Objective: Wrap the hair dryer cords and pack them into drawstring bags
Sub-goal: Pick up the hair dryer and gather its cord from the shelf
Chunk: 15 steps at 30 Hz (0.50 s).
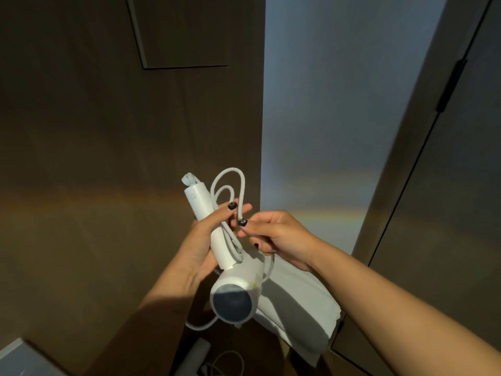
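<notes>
A white hair dryer hangs head-down in the air, its dark round end facing me. My left hand grips its handle, thumb pressing folded loops of the grey cord against it. My right hand pinches the cord just right of the handle. More cord trails below the dryer's head. A white cloth, maybe a bag, lies under the dryer; I cannot tell for sure.
A dark wooden wall panel fills the left. A pale blue-grey wall stands at centre right, and a dark door at far right. Another cord and a grey object lie at the bottom edge.
</notes>
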Each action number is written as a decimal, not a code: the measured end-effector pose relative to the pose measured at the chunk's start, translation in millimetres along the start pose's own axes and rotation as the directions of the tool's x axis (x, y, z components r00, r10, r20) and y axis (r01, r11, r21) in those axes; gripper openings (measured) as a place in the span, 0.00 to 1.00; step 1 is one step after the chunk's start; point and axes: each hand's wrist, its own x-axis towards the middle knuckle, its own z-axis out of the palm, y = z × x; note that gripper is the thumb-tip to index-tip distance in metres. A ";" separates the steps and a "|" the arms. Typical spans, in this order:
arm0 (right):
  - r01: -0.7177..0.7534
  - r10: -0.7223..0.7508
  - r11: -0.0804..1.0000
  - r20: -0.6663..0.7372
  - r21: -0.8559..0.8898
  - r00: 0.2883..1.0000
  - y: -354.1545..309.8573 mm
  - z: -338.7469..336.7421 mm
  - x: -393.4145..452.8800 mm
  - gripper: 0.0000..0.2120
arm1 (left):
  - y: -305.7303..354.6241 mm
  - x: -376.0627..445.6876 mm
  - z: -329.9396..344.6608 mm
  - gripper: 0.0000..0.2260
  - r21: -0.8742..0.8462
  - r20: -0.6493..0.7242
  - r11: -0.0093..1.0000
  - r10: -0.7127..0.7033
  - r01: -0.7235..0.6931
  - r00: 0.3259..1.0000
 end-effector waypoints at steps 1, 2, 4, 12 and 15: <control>-0.014 0.014 0.999 -0.012 -0.039 1.000 0.0 0.9 -0.1 0.09 | 1.1 -0.2 0.2 0.18 -0.006 0.004 1.000 0.004 -0.004 1.000; -0.027 0.025 0.997 -0.025 -0.072 0.999 0.2 1.3 0.0 0.08 | 2.4 -0.1 -0.4 0.16 -0.003 0.007 1.000 0.007 -0.007 1.000; -0.044 0.039 0.990 -0.038 -0.133 0.999 1.5 0.4 -0.4 0.08 | 5.4 -0.2 -2.9 0.17 0.022 0.019 1.000 0.011 -0.011 1.000; -0.074 0.094 0.936 0.042 -0.345 0.995 11.1 2.7 -2.4 0.10 | 1.8 -3.7 -11.7 0.16 0.222 0.081 0.975 -0.008 -0.011 0.997; -0.067 0.070 0.941 -0.001 -0.333 0.998 18.2 -0.5 -3.2 0.11 | -2.8 -3.2 -9.6 0.19 0.241 0.039 0.969 0.055 -0.063 0.998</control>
